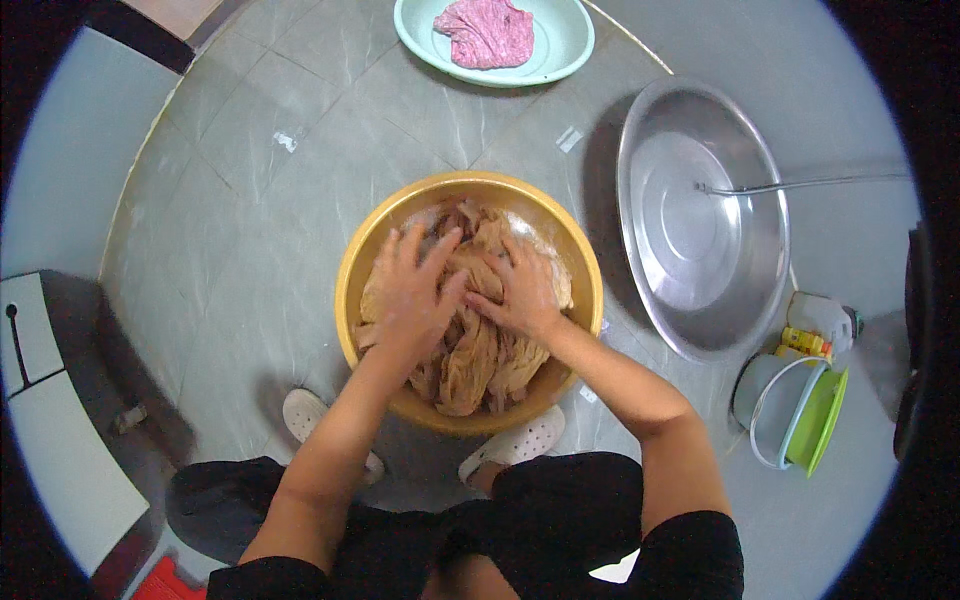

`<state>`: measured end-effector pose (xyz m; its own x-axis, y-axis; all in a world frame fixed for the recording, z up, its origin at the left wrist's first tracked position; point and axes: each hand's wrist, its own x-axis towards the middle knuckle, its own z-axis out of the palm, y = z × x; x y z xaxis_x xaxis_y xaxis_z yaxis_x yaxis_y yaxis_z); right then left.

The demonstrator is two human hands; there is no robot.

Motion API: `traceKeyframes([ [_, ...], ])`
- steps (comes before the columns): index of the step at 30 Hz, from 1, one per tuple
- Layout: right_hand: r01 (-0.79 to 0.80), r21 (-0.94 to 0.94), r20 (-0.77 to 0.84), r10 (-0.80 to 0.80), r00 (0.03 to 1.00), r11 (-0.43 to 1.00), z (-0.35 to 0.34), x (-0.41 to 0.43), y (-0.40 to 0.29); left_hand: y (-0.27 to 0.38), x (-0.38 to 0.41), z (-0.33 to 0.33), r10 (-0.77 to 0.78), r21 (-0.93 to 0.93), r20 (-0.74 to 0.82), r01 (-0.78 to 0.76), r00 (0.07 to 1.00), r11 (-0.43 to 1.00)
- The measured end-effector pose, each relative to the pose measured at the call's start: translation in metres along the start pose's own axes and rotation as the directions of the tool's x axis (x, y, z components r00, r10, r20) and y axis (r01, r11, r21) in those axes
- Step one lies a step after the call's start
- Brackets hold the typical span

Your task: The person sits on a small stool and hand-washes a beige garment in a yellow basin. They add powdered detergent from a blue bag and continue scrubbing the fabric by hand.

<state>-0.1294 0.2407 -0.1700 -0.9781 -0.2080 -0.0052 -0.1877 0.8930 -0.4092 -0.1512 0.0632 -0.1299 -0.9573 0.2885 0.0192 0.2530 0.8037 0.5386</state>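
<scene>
A round yellow basin stands on the floor between my feet, filled with bunched, wet-looking brown cloth. My left hand lies over the left part of the cloth, its fingers spread and slightly blurred. Over the right part rests my right hand, fingers apart and thumb pointing left towards the other hand. Both palms face down and appear to touch the cloth; neither hand visibly grips a fold. A pale, foamy-looking patch shows near the basin's upper right inner wall. The cloth under my palms is hidden.
A mint-green basin holding pink cloth is at the top. To the right, a large metal basin leans against the wall, a thin pipe crossing it. Below are a bucket, green basin and plastic jug. White cabinets stand left.
</scene>
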Motion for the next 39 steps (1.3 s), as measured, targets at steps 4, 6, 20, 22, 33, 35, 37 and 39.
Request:
traceKeyframes([
  [4,-0.071,0.048,-0.034,0.073,0.997,0.996,0.034,-0.001,0.014,-0.003,0.013,0.075,0.018,-0.032,0.015,-0.018,1.000,0.999],
  [6,-0.109,-0.091,0.150,0.122,0.981,0.990,0.059,0.011,0.029,-0.022,0.026,0.111,0.035,-0.057,-0.096,-0.040,0.995,0.998],
  [20,-0.408,0.545,0.219,0.345,0.913,0.733,0.034,0.069,0.039,-0.058,0.089,0.111,-0.264,-0.340,0.029,0.257,0.964,0.905],
  [22,-0.398,0.543,0.203,0.345,0.916,0.739,0.005,0.053,0.014,-0.039,0.075,0.076,-0.291,-0.351,0.120,0.314,0.949,0.882],
  [33,0.343,0.501,-0.215,-0.269,0.939,0.795,0.077,-0.057,-0.020,-0.025,-0.066,0.057,-0.071,-0.104,-0.059,0.064,0.996,0.993],
  [35,0.367,0.468,-0.346,-0.215,0.913,0.804,0.088,-0.040,-0.012,-0.035,-0.048,0.069,-0.061,-0.006,0.019,0.061,0.998,0.998],
  [37,0.144,0.596,-0.090,-0.112,0.990,0.790,0.098,-0.026,0.008,-0.031,-0.020,0.073,-0.246,0.089,0.203,0.233,0.948,0.968],
  [39,-0.052,0.638,0.092,-0.009,0.996,0.768,0.107,-0.005,0.027,-0.038,0.007,0.085,-0.308,0.111,0.209,0.290,0.928,0.951],
])
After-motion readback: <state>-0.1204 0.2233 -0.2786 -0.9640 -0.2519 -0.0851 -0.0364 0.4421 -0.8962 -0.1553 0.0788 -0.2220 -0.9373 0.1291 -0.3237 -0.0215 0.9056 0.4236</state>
